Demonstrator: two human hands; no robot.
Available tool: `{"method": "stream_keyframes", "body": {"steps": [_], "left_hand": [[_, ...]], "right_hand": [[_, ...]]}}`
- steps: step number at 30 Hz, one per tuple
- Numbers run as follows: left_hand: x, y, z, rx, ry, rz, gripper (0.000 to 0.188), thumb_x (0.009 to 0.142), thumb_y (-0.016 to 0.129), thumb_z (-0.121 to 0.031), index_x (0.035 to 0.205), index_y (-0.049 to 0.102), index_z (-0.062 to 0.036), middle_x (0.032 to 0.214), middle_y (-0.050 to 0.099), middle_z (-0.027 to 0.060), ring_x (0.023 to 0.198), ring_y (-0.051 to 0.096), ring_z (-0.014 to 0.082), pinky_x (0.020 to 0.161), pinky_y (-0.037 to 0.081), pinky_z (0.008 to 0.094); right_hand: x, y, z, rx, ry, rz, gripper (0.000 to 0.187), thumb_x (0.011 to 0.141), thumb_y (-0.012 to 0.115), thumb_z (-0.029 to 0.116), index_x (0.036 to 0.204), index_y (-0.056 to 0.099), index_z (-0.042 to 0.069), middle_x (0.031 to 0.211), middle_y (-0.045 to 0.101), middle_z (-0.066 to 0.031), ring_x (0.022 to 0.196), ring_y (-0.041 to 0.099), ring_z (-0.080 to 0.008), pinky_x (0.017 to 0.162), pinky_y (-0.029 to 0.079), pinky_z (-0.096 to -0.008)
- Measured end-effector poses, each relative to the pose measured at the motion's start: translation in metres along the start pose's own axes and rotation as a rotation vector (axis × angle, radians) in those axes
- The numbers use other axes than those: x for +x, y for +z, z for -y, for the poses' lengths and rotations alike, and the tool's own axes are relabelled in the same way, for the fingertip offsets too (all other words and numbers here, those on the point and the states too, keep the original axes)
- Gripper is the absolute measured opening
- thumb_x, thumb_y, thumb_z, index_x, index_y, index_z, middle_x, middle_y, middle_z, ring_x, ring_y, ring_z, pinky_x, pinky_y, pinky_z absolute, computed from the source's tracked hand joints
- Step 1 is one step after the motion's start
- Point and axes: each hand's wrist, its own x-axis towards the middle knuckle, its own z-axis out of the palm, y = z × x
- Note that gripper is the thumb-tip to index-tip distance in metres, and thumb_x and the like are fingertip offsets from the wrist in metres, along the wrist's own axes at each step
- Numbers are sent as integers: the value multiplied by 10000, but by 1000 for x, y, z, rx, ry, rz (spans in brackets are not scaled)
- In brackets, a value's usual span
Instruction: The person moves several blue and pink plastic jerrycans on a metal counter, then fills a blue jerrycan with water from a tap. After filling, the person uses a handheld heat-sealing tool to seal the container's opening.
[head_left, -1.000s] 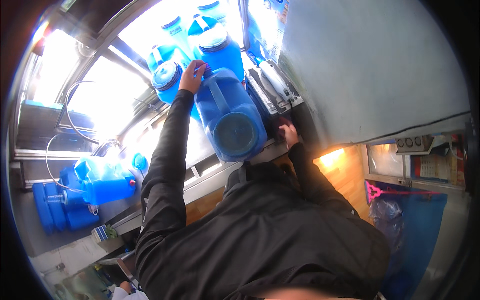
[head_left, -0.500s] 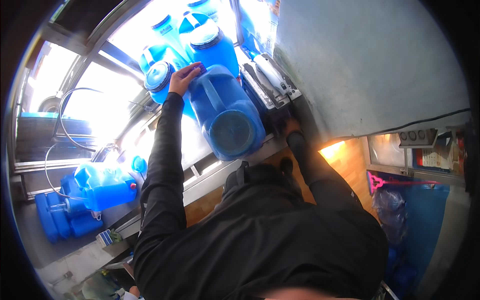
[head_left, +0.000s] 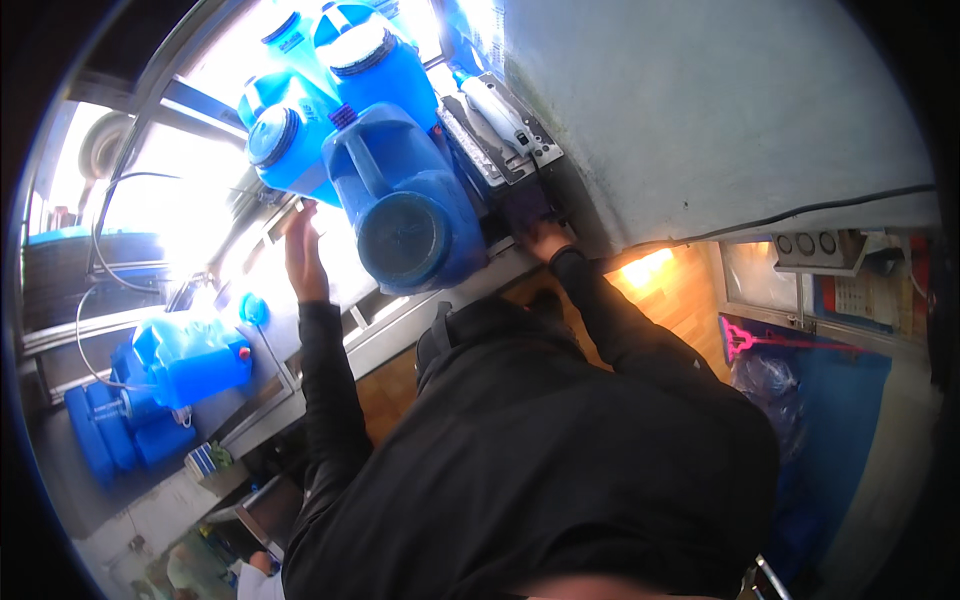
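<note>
A large blue plastic jug [head_left: 440, 215] with a moulded handle, a round dark lid facing me and a small purple cap stands on the ledge before me. My left hand [head_left: 304, 255] is to the left of it, fingers stretched out and nothing in them, apart from the jug. On the other side, my right hand [head_left: 543, 240] reaches low beside a dark boxy thing under a metal-topped stand [head_left: 500, 130]. Its fingers are partly hidden in shadow, so any grip is unclear. A white corded handheld tool [head_left: 500, 112] lies on that stand.
Behind the jug stand more blue jugs [head_left: 300, 130] by a bright window. At left, a blue container [head_left: 195, 360] with a red tap sits near a thin hose. A grey wall [head_left: 720, 120] closes the right side. Part of another person [head_left: 255, 575] shows lower left.
My left hand has let go of the jug's top by the purple cap and come down to its left side. The whole view has shifted, moving the jugs up and left in it.
</note>
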Motion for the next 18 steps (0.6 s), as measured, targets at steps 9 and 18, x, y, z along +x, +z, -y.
{"method": "stream_keyframes", "body": {"steps": [9,18], "left_hand": [[-142,31,-27,-235,-416,-315,321,1042,525,-205,1297,559,-14,1303,613,131,1165,614,223,866,551,310],[-185,97,-100,-115,-251,-478,213,1015,507,-75,1167,638,-3,1143,676,120,1050,637,169,837,516,297]], "right_hand": [[40,17,-46,-153,-269,-113,254,860,675,215,1098,715,134,1110,692,-181,1069,662,-325,912,513,-461],[44,-5,-54,-440,-170,-93,263,848,603,164,1082,719,192,867,722,-115,804,707,-359,753,559,-490]]}}
